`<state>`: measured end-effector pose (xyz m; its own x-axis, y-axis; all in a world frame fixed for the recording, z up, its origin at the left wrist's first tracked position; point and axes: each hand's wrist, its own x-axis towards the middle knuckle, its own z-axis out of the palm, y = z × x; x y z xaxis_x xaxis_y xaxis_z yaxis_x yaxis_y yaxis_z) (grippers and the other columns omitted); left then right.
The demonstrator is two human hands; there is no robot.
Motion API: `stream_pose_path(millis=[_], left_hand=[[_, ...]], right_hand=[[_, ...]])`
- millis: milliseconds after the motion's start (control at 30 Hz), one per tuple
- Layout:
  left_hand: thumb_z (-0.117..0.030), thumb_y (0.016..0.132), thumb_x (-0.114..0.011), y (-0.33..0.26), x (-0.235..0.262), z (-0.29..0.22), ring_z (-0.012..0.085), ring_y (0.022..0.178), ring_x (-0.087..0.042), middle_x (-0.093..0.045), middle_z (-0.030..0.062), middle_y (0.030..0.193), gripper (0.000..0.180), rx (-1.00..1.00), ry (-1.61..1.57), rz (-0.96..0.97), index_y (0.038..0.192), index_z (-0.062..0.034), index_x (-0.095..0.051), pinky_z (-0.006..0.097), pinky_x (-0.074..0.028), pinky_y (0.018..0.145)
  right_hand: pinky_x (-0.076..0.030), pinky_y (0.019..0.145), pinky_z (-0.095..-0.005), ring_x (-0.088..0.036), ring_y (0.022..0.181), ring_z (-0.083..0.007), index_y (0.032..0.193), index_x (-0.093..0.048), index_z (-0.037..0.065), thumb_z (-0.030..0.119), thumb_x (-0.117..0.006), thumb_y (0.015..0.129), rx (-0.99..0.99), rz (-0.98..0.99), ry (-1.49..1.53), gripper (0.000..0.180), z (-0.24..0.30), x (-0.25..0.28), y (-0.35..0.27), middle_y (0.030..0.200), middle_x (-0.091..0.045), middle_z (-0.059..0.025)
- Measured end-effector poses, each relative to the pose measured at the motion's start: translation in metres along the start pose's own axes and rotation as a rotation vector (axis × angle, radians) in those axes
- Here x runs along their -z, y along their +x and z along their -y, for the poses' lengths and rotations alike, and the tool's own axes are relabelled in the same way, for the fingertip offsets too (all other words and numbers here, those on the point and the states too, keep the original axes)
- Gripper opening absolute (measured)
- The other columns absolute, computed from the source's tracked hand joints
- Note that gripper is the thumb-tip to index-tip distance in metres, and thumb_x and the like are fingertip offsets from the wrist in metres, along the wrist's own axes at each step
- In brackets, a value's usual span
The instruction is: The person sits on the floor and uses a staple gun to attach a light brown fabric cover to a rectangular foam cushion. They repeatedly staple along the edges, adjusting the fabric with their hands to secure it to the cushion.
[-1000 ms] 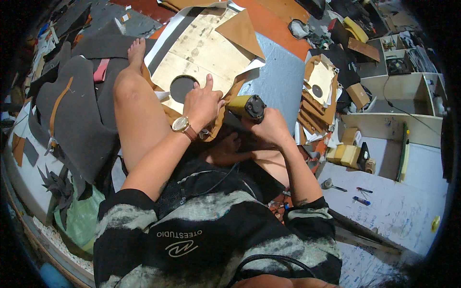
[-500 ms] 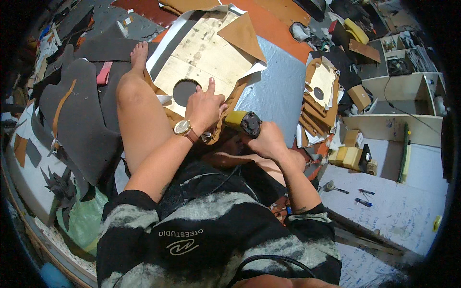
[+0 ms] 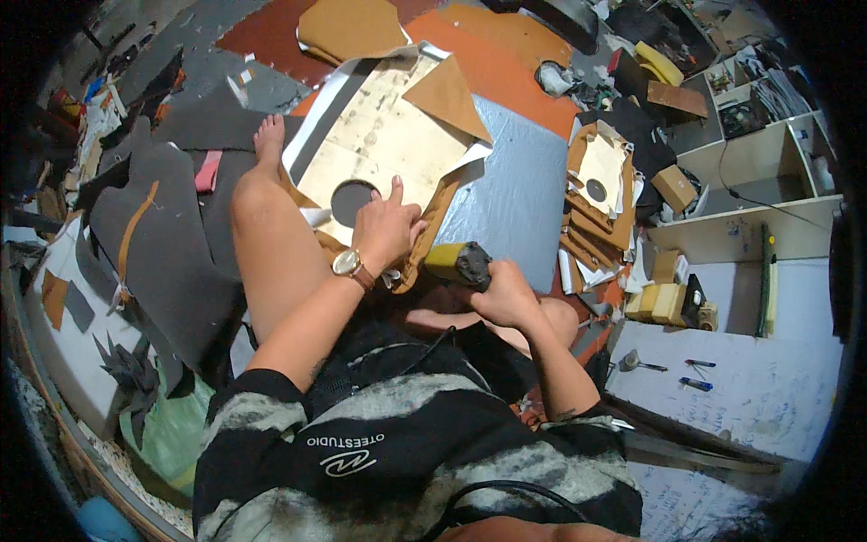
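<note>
A pale cardboard pattern sheet (image 3: 379,144) with a round hole (image 3: 350,200) lies on brown leather over my raised left leg (image 3: 271,244). My left hand (image 3: 386,230), a watch on its wrist, presses flat on the sheet just right of the hole. My right hand (image 3: 506,294) grips a yellow and black power tool (image 3: 459,262), whose nose meets the brown leather strip (image 3: 429,237) at the sheet's right edge. A black cord runs from the tool down across my lap.
A stack of brown cut pieces (image 3: 596,194) lies on the right. Dark grey foam sheets (image 3: 163,244) spread at the left. White shelves (image 3: 759,181) and a written-on white board (image 3: 741,388) with small tools stand at the right. An orange mat (image 3: 506,63) lies beyond.
My right hand has carried the power tool a little to the right and lower along the leather edge. My left hand stays pressed on the sheet beside the hole.
</note>
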<state>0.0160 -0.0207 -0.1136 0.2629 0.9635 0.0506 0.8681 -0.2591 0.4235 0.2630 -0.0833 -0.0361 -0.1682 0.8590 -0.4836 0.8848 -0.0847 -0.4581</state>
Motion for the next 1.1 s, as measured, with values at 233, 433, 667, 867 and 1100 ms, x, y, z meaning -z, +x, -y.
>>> stream_pose_path(millis=[233, 433, 667, 867, 1100], left_hand=[[-0.034, 0.096, -0.074, -0.002, 0.016, 0.008, 0.0475, 0.093, -0.075, -0.061, 0.0189, 0.154, 0.023, -0.132, -0.08, 0.13, 0.096, -0.0112, -0.076, 0.058, -0.06, 0.096], [-0.029, 0.096, -0.076, -0.031, 0.046, 0.049, 0.055, 0.135, -0.055, -0.059, 0.0102, 0.156, 0.027, -0.184, -0.094, 0.311, 0.117, -0.0137, -0.074, 0.062, -0.039, 0.122], [-0.012, 0.097, -0.071, -0.009, 0.184, -0.116, 0.0432, 0.142, -0.059, -0.063, 0.0201, 0.152, 0.036, -0.839, -0.919, 0.449, 0.132, -0.0059, -0.073, 0.054, -0.043, 0.121], [-0.026, 0.105, -0.058, -0.016, 0.207, -0.175, 0.037, 0.139, -0.059, -0.063, 0.0141, 0.153, 0.04, -1.213, -0.909, 0.376, 0.141, -0.0131, -0.071, 0.051, -0.053, 0.111], [-0.01, 0.106, -0.063, -0.006, 0.158, -0.112, 0.0272, 0.105, -0.079, -0.078, 0.0227, 0.121, 0.024, -0.43, -1.324, 0.469, 0.122, 0.0028, -0.077, 0.042, -0.063, 0.092]], right_hand=[[-0.06, 0.089, -0.0425, -0.08, 0.098, -0.0298, 0.119, -0.08, 0.005, 0.033, -0.086, 0.086, -0.123, -0.365, 0.247, 0.044, -0.067, 0.062, 0.041, 0.106, -0.082, -0.0181], [-0.06, 0.093, -0.0428, -0.079, 0.099, -0.0318, 0.119, -0.081, 0.002, 0.04, -0.088, 0.084, -0.23, -0.385, 0.277, 0.052, -0.131, 0.101, 0.084, 0.111, -0.082, -0.0184], [-0.059, 0.098, -0.047, -0.077, 0.108, -0.0396, 0.117, -0.08, 0.0, 0.045, -0.085, 0.084, -0.277, -0.384, 0.213, 0.056, -0.129, 0.101, 0.081, 0.114, -0.079, -0.0263], [-0.058, 0.101, -0.0474, -0.076, 0.109, -0.0418, 0.118, -0.082, 0.007, 0.047, -0.082, 0.085, -0.229, -0.423, 0.178, 0.052, -0.115, 0.097, 0.072, 0.114, -0.079, -0.0243], [-0.058, 0.101, -0.0501, -0.076, 0.111, -0.0419, 0.122, -0.081, 0.008, 0.05, -0.084, 0.084, -0.283, -0.364, 0.22, 0.057, -0.116, 0.1, 0.073, 0.118, -0.078, -0.0259]])
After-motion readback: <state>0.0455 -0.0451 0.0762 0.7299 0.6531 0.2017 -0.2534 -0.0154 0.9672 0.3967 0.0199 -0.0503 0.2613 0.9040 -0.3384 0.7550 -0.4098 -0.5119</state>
